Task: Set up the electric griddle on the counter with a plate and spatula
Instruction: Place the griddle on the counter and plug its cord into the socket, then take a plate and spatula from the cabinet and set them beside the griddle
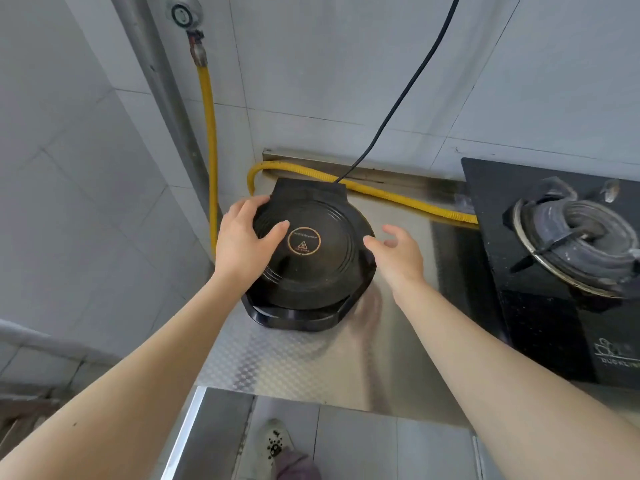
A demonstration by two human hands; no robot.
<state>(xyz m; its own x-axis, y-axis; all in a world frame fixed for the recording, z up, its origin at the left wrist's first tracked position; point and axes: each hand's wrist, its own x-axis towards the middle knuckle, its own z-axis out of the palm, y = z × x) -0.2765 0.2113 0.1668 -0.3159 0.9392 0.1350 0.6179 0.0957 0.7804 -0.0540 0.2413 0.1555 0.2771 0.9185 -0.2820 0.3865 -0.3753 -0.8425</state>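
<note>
From the head view, the black griddle (308,258) sits closed on the shiny tabletop (311,368), at the far left near the wall. Its cord (398,98) goes up the wall. The left hand (242,237) rests on the lid, fingers (259,202) spread wide. The right hand (398,254) is just beside the right edge, fingers spread and loosely bent, holding nothing. I think the griddle is being put in place. Next come a plate and spatula; neither shows here.

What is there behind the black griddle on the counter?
A yellow hose runs along the foot of the wall behind the griddle, and a black cord rises from its back edge up the wall. The counter strip directly behind it is covered by the griddle itself.
</note>
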